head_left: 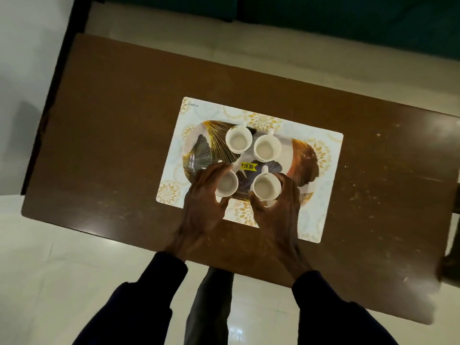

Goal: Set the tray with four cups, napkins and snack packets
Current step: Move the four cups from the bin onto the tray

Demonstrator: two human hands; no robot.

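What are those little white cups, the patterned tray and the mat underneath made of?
The cups look like glazed ceramic: opaque white, thick rims, a soft sheen. The tray seems to be printed plastic or melamine, glossy with gold leaf lines; hard to say which. The mat looks like thin, flat printed plastic or laminated sheet.

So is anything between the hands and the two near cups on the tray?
Nothing visible: the left hand is already around the near-left cup and the right hand around the near-right cup, both on the tray.
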